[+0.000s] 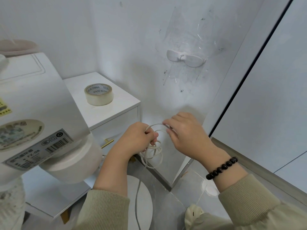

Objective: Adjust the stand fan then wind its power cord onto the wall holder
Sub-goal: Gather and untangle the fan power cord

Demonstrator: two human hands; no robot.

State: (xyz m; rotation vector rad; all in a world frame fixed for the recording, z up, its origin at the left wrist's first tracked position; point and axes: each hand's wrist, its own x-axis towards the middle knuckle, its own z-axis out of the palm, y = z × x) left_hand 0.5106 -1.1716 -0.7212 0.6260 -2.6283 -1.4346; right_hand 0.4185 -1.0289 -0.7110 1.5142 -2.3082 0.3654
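Note:
The white stand fan [38,113] fills the left of the view, its motor housing with stickers close to the camera. Its white power cord [154,151] hangs in several loose loops from my left hand [137,140], which is closed around the bundle. My right hand [186,133] pinches one loop of the cord at its top, just right of my left hand. The cord trails down over the fan's round base [144,205]. The white wall holder [185,58] is stuck to the wall under clear tape, well above both hands, with nothing wound on it.
A white drawer cabinet [116,113] stands in the corner with a roll of clear tape [99,94] on top. A white wall panel with a dark strip [249,63] runs along the right. Grey floor lies below.

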